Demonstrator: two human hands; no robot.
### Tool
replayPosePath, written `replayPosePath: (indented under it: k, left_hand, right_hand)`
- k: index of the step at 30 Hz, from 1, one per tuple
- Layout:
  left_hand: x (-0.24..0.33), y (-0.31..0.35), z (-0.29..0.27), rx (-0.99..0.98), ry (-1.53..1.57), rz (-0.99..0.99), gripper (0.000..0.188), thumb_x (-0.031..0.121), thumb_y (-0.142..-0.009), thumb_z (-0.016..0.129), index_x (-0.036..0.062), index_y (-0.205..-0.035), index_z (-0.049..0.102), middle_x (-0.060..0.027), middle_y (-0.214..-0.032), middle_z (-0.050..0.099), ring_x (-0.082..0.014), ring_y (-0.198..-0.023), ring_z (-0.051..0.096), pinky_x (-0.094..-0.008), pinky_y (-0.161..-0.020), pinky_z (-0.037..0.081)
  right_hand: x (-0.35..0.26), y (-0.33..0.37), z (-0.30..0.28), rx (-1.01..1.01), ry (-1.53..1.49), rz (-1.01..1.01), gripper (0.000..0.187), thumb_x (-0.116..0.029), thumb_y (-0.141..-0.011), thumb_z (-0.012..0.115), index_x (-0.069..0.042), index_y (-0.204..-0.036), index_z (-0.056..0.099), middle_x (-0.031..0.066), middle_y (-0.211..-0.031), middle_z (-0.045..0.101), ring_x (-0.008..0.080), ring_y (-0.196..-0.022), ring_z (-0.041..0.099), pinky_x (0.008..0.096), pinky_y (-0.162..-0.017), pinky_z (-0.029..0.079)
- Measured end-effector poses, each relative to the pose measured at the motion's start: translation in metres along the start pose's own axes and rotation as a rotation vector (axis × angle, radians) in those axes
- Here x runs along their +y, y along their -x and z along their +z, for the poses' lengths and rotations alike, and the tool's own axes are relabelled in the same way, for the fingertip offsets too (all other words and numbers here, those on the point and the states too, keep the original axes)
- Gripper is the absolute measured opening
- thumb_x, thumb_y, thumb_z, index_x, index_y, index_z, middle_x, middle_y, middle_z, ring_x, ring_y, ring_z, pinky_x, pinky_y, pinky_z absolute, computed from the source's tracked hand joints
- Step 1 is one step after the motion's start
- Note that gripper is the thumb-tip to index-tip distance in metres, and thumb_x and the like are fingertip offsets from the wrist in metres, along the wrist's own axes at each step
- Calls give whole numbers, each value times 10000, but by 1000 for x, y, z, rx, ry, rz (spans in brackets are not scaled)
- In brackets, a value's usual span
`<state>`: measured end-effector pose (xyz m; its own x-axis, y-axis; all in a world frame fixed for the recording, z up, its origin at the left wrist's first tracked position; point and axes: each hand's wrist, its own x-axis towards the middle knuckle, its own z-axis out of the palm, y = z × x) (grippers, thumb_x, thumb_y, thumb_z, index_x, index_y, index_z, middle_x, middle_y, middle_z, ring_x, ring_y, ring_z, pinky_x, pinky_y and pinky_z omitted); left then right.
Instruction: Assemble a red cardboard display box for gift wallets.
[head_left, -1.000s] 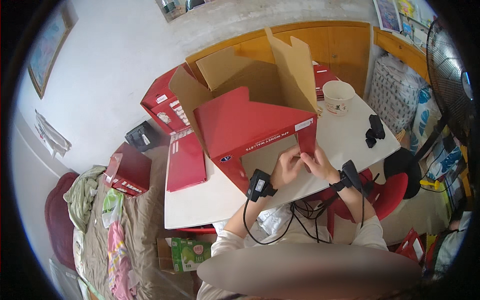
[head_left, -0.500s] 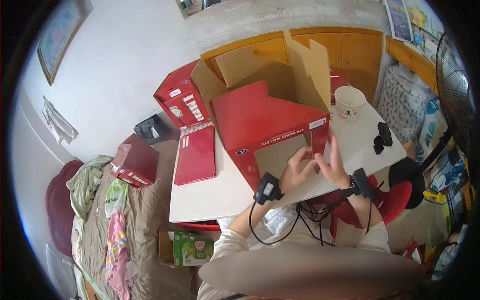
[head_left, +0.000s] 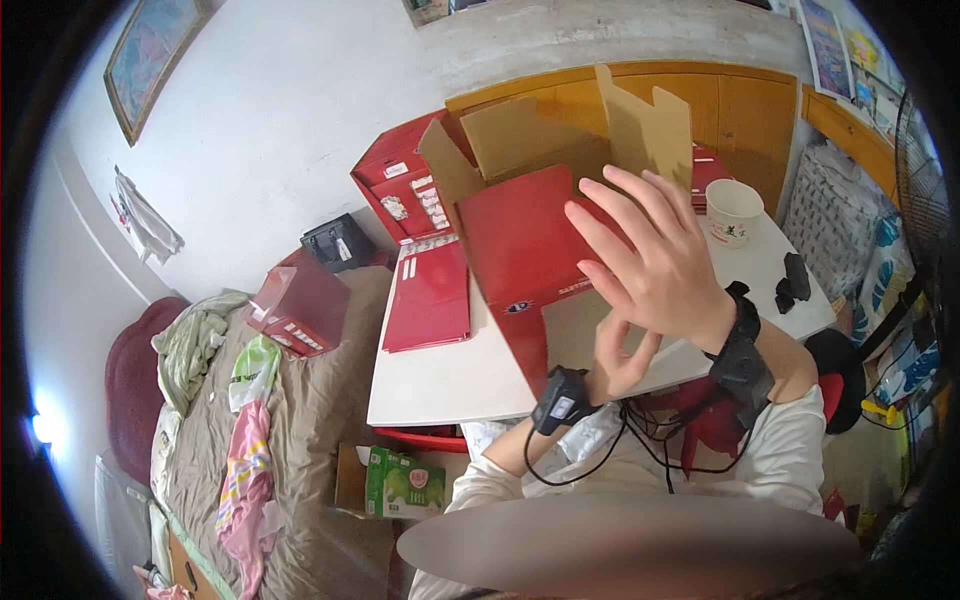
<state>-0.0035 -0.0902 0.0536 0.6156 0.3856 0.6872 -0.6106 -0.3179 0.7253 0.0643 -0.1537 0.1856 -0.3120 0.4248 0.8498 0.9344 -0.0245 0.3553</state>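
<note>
A large red cardboard display box (head_left: 515, 225), brown inside with raised flaps and a cut-out front, stands on the white table (head_left: 440, 390). My right hand (head_left: 655, 265) is lifted in front of the box, fingers stretched and spread, holding nothing. Below it, my left hand (head_left: 620, 370) is by the cut-out, its thumb and fingers apart; I see nothing held in it. My right hand partly covers its fingertips, so I cannot tell whether they touch the box edge. Both wrists wear black strapped devices with cables. Flat red cardboard pieces (head_left: 428, 300) lie left of the box.
Another red box (head_left: 405, 170) stands behind the flat pieces. A white paper bucket (head_left: 733, 212) and small black items (head_left: 792, 282) are on the table's right. At left, a bed (head_left: 300, 430) holds a red box (head_left: 300, 305) and clothes. A green carton (head_left: 403, 485) sits below the table.
My right hand has risen from the cut-out edge and opened in front of the box. My left hand stays low by the cut-out. The whole view has shifted slightly.
</note>
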Motion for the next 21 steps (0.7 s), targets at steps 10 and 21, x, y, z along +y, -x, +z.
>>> replayPosePath:
  k: [10,21]
  left_hand:
    - [53,12,-5,-217,-343,482,179,-40,-703,640,30,-859,584,-110,-846,582,-278,-745,563,-366,-682,453]
    - [99,-43,-110,-47,-1681,540,344,166,-760,634,44,-1080,599,-67,-1098,589,-252,-1091,499,-467,-973,334]
  right_hand:
    - [8,-16,28,-182,-367,-15,416,-150,-834,582,-162,-1248,546,134,-1377,388,263,-838,515,365,-773,471]
    - [19,-6,41,-567,-441,173,340,-159,-908,441,-74,-1221,545,155,-1210,544,339,-942,536,400,-867,429]
